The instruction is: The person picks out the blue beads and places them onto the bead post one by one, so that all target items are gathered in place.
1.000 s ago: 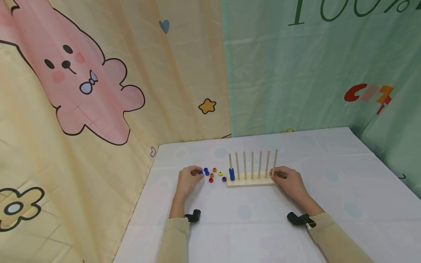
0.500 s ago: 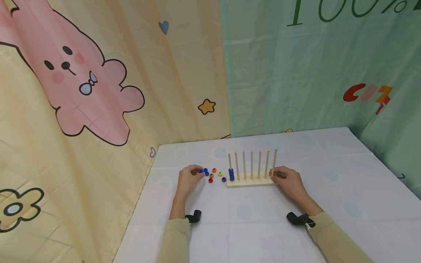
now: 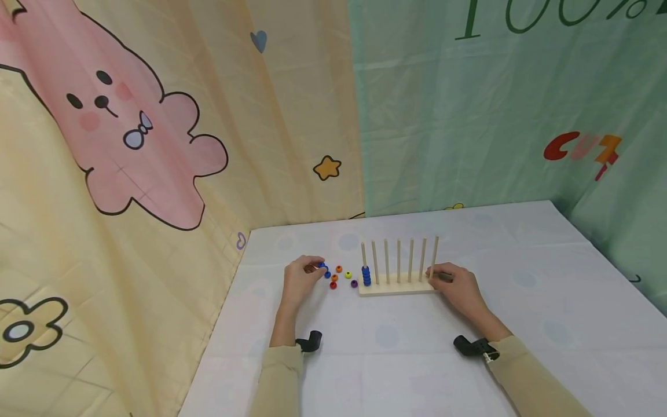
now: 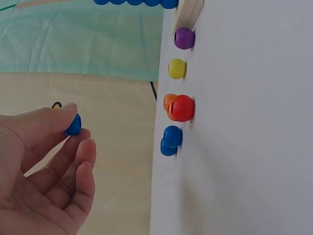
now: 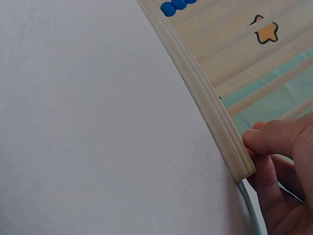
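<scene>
My left hand (image 3: 301, 281) pinches a blue bead (image 4: 74, 125) between thumb and forefinger, raised off the table in the left wrist view. To the right of that hand lie loose beads: two blue (image 4: 172, 136), a red one (image 4: 182, 108), orange ones (image 3: 339, 269), a yellow one (image 4: 177, 68) and a purple one (image 4: 184, 38). A wooden peg rack (image 3: 398, 287) with several upright pegs stands beside them, its leftmost peg carrying a stack of blue beads (image 3: 367, 277). My right hand (image 3: 458, 284) grips the rack's right end by thumb and fingers.
The rack and beads are on a table with a white cloth (image 3: 388, 370). Behind the table hangs a yellow curtain (image 3: 292, 104) on the left and a green one (image 3: 458, 116) on the right. Each wrist wears a black camera (image 3: 471, 347).
My left hand has lifted a blue bead from beside the loose ones and moved slightly up and to the right. The right hand stays at the rack's end.
</scene>
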A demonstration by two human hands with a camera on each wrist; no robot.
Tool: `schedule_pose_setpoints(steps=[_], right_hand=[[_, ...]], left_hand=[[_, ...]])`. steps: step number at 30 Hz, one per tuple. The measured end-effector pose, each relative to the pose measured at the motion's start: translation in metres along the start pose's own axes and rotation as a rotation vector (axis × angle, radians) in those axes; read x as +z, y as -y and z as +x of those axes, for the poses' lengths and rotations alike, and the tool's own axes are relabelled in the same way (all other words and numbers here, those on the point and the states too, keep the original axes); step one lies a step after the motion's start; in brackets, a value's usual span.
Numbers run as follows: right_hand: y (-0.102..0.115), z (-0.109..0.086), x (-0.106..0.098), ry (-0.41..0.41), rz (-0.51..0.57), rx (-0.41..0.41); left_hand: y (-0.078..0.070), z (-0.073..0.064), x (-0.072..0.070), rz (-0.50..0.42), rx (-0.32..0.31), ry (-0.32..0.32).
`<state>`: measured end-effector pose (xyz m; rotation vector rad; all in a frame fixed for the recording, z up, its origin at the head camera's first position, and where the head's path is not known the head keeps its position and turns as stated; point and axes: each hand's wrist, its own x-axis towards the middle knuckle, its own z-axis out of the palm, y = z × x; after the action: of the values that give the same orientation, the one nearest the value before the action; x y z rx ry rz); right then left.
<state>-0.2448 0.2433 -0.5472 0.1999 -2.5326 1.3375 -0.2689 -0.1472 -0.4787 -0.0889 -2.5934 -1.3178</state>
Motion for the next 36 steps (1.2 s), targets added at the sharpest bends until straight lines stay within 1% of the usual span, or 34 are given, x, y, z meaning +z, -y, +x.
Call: schedule_pose_setpoints(steps=[15,23,33,36], right_hand=[[0.003,0.001,-0.001,-0.005,0.023,-0.009],[0.003,0.0,0.0,-0.006,-0.011,-0.009],[0.004,0.0,0.0,-0.012,-0.021,-0.012],[0.004,0.0,0.0,-0.012,-0.019,-0.013]], left_hand=[[-0.02,0.002,0.002,-0.125,0.109,-0.032],[-0.038,-0.002,0.003,-0.153,0.154,-0.044],[-0.05,-0.002,0.0,-0.192,0.227,-0.042],[-0.054,-0.003,0.0,-0.198,0.235,-0.037]])
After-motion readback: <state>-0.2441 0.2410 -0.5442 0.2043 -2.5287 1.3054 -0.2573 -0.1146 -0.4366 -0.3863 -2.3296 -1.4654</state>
